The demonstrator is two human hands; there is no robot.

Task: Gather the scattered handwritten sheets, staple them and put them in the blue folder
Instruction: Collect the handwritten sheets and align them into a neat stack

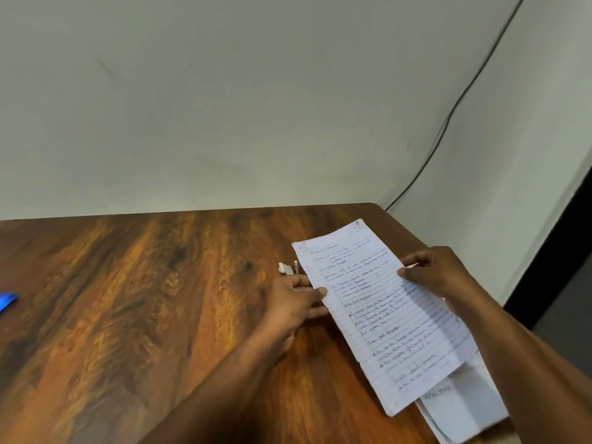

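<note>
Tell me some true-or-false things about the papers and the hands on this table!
1. Both hands hold the handwritten sheet. True: the left hand pinches one long edge, the right hand the other.
2. The sheet is blank. False: lines of handwriting cover it.
3. More papers lie under it. True.
4. Something blue lies beside the right hand. False: it sits at the table's far left edge.
5. The wooden table is covered by a cloth. False: bare wood shows.

Both bare forearms reach forward over the brown wood-grain table. The left hand lies low on it, fingers pinched closed. The right hand is raised above the table's right edge, thumb and fingers also pinched.
</note>
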